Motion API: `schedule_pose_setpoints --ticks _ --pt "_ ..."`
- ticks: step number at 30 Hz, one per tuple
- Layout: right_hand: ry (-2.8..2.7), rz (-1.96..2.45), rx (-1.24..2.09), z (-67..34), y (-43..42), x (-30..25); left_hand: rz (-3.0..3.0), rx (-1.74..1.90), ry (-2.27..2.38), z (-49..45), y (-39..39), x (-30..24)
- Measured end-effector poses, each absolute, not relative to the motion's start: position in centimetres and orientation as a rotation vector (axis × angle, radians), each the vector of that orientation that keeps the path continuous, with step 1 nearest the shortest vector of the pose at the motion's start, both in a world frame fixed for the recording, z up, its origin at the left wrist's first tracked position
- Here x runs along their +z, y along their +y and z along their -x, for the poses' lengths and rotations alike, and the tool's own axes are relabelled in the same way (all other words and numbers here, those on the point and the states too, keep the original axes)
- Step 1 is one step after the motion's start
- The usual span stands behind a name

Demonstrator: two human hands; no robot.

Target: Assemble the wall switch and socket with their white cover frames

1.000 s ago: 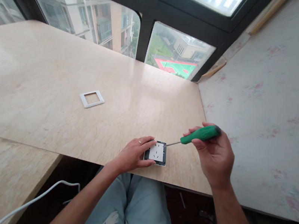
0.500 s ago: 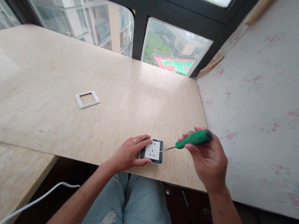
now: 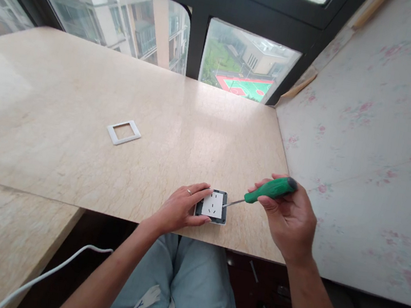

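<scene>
A wall socket (image 3: 213, 206) with a white face and dark frame lies face up near the front edge of the stone counter. My left hand (image 3: 185, 204) grips its left side, with fingers on the top edge and the thumb at the lower edge. In my right hand (image 3: 288, 220) is a screwdriver (image 3: 270, 189) with a green handle, held at a slant. Its metal tip meets the right side of the socket's frame; the screw there is too small to make out. The white cover frame (image 3: 123, 132) lies apart on the counter, to the left.
Windows with dark frames (image 3: 197, 43) rise behind the counter (image 3: 53, 151). A flowered wall (image 3: 375, 165) bounds the right side. At the lower left, a white cable (image 3: 54, 269) hangs across the counter's edge. Small objects lie on the dark floor below.
The view has shifted slightly. Both hands keep their hold, and the screwdriver's tip stays at the right side of the socket.
</scene>
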State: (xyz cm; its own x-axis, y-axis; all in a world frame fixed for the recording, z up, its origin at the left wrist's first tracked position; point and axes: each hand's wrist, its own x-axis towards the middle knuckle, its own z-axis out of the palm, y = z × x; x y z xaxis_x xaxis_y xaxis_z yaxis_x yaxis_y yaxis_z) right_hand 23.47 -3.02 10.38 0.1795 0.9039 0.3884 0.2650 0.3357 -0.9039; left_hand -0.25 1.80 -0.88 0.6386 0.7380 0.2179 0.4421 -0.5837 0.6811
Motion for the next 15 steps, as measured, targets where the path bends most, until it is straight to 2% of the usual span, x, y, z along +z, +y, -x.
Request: schedule_pose_setpoints --ticks 15 --pt "-1.31 1.232 0.581 -23.49 -3.0 10.63 -2.271 0.669 0.899 0.22 1.86 -0.91"
